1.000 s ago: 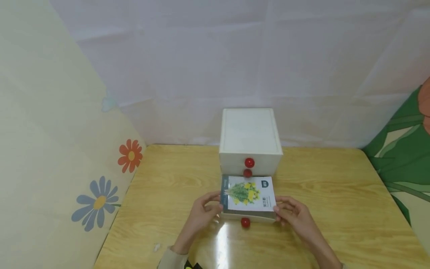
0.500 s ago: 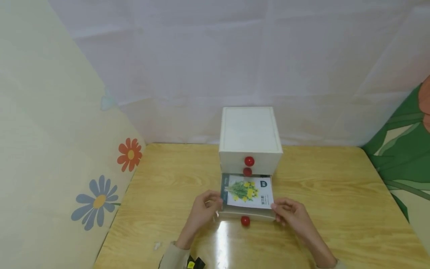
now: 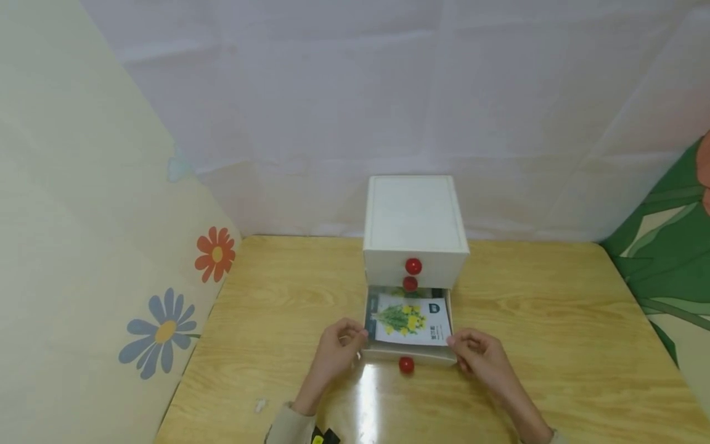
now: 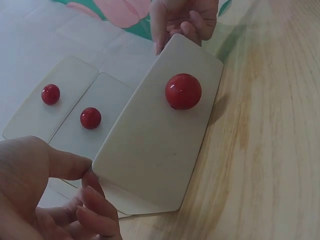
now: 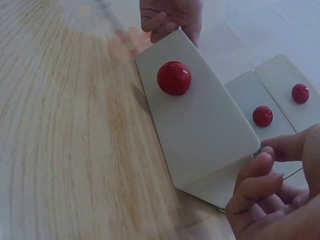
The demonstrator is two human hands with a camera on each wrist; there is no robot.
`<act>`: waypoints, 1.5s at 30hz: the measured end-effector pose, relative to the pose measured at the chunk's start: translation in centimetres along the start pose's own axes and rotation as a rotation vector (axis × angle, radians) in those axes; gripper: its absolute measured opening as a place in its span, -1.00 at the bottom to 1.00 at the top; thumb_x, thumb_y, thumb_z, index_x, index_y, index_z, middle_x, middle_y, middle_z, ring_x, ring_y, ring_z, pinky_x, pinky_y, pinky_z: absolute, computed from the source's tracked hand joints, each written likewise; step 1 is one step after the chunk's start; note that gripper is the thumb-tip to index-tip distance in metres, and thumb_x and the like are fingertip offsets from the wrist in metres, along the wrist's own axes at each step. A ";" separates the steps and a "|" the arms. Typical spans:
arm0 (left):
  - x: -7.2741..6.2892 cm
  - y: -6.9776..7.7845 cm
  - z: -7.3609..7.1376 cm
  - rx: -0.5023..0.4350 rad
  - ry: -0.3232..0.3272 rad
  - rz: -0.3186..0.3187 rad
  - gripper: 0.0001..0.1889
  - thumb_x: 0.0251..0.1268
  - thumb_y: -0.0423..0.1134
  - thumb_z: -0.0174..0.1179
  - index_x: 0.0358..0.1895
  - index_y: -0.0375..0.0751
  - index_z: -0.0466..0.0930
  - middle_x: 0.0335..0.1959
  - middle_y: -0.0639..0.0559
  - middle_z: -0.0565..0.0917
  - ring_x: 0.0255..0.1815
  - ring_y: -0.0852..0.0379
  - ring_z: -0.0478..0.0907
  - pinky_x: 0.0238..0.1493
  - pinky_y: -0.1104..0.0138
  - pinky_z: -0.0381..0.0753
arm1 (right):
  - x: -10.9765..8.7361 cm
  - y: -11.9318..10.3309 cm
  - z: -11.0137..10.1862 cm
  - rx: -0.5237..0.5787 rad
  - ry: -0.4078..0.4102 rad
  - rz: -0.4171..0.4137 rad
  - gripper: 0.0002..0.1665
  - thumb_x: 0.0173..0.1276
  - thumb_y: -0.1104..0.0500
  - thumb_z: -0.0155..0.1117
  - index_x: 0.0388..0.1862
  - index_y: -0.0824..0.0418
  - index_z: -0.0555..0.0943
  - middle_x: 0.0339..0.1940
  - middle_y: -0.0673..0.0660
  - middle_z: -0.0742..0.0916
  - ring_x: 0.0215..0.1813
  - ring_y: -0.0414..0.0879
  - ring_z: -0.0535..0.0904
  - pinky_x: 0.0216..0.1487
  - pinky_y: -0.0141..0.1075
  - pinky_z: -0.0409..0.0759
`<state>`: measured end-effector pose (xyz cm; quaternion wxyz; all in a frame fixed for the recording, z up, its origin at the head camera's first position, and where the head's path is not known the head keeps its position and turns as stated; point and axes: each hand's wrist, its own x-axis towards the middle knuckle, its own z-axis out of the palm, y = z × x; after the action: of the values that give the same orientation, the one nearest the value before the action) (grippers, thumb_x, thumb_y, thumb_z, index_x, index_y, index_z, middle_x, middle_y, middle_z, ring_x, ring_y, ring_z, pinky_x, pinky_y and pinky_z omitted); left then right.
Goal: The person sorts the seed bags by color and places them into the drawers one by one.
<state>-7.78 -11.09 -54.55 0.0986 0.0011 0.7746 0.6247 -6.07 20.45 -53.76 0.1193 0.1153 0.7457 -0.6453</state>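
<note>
A flat packet (image 3: 410, 320), white with a dark left band and a picture of yellow-flowered greens, lies within the pulled-out bottom drawer (image 3: 383, 356) of a small white cabinet (image 3: 415, 213). My left hand (image 3: 336, 348) pinches the packet's left edge between thumb and forefinger. At its right edge, the thumb and forefinger of my right hand (image 3: 481, 357) pinch the near corner. Both wrist views show the drawer front (image 4: 150, 155) with its red knob (image 5: 174, 78), fingertips close to its top corners. The drawer wall hides most of the packet there; a bluish bit shows at the right fingers.
Two upper drawers with red knobs (image 3: 413, 266) are closed above. Behind the packet, part of another similar picture shows inside the drawer. The cabinet stands on a wooden table (image 3: 532, 308) before a white cloth backdrop (image 3: 333, 111). Flower-printed panels flank both sides.
The packet has gone down from above the drawer's rim into the drawer and slid slightly toward me, uncovering a similar picture behind it. Both hands have kept to its sides.
</note>
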 end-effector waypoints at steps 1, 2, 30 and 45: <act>0.0 0.0 0.0 0.002 0.002 -0.002 -0.79 0.47 -0.24 0.34 -0.05 -0.35 0.67 -0.25 -0.09 0.74 -0.49 0.11 0.64 -0.58 0.47 0.63 | 0.0 0.0 0.0 -0.008 0.007 -0.006 -0.77 0.53 0.23 0.36 -0.07 0.43 0.66 -0.57 0.01 0.60 -0.53 -0.20 0.46 -0.55 -0.47 0.42; 0.0 0.0 0.1 0.003 0.002 0.002 -0.80 0.48 -0.26 0.34 -0.06 -0.36 0.67 -0.26 -0.09 0.74 -0.50 0.11 0.63 -0.60 0.47 0.62 | 0.0 0.0 0.1 -0.018 0.012 -0.012 -0.77 0.53 0.23 0.36 -0.07 0.44 0.66 -0.57 0.02 0.61 -0.53 -0.20 0.47 -0.55 -0.47 0.43; 0.1 0.7 -0.2 0.015 0.005 0.026 -0.81 0.48 -0.22 0.34 -0.05 -0.29 0.67 -0.21 -0.11 0.71 -0.48 0.06 0.61 -0.58 0.43 0.65 | -2.6 0.3 1.6 -0.493 0.231 -0.487 -0.83 0.38 0.35 0.48 -0.33 0.09 0.73 -0.57 -0.15 0.58 -0.51 -0.32 0.44 -0.54 -0.44 0.51; 3.3 4.2 -1.5 0.065 0.106 0.273 -0.82 0.55 -0.32 0.27 0.05 -0.33 0.67 -0.08 -0.21 0.75 -0.20 -0.01 0.74 -0.17 0.40 0.79 | -4.9 0.8 4.5 -0.468 0.153 -0.551 -0.71 0.27 0.45 0.54 -0.27 0.06 0.73 -0.44 -0.16 0.75 -0.38 -0.41 0.62 -0.39 -0.45 0.72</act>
<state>-11.74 -11.18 -50.72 -0.0286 0.0767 0.7912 0.6060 -1.01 15.97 -53.51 -0.0919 -0.0726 0.8830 -0.4546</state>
